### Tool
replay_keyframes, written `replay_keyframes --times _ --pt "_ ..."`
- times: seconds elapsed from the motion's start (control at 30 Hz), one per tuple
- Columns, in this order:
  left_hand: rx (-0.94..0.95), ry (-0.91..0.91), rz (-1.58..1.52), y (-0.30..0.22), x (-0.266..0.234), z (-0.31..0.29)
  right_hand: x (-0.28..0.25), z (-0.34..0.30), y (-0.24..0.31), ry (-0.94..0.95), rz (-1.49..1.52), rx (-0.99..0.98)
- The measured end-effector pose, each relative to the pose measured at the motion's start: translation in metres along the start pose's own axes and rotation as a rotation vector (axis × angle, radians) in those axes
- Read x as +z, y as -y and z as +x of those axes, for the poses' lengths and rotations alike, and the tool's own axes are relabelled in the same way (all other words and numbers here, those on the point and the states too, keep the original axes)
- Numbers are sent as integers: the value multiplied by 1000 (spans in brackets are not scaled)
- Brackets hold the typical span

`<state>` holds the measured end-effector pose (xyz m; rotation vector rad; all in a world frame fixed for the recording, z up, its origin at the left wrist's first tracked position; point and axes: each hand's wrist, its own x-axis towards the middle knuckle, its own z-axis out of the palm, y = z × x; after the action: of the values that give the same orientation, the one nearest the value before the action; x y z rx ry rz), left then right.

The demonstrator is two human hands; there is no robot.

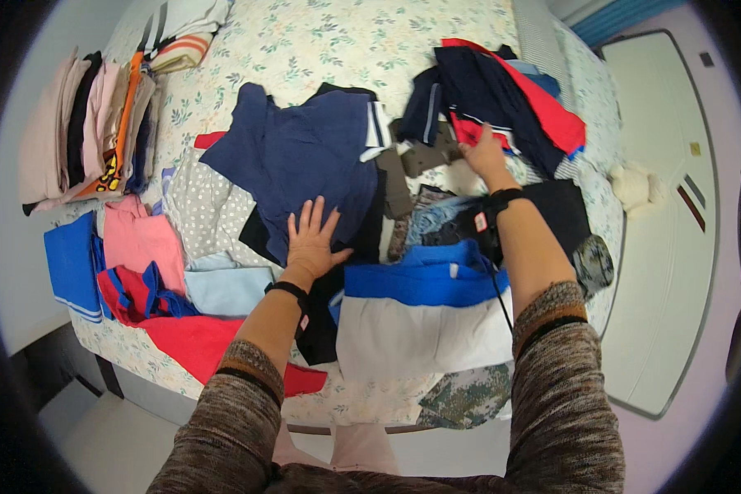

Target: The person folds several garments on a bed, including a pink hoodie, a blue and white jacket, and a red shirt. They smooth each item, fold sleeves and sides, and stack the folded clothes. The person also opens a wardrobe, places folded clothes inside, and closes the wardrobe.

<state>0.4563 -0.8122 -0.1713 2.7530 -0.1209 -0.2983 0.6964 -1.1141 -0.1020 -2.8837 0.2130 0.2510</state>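
My left hand [313, 245] lies flat with fingers spread on the lower part of a navy short-sleeved shirt [305, 156] with a white-striped collar. The shirt is laid out over black clothing on the bed. My right hand [487, 158] reaches to the lower edge of a navy and red jacket [490, 90] with white piping. Its fingers are bent and close together at that edge, and the fingertips are partly hidden. Beside them lies a dark brown garment [428, 155], partly under the jacket.
Folded clothes [62, 123] stand in a row at the far left. Around my forearms lie a white and blue garment [424, 321], a red garment [185, 342], a polka-dot top [210, 202] and camouflage cloth [469, 399]. A white panel [667, 222] stands right of the flowered bed [321, 49].
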Motion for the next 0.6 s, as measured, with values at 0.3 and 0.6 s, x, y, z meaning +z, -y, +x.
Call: replay_keyframes --times 0.3,0.6 --pt "66 -6 -158 18 16 5 39 108 -60 -143 -479 -374" --pt "103 -84 -285 22 35 -1 -9 179 -221 -148 -95 -332"
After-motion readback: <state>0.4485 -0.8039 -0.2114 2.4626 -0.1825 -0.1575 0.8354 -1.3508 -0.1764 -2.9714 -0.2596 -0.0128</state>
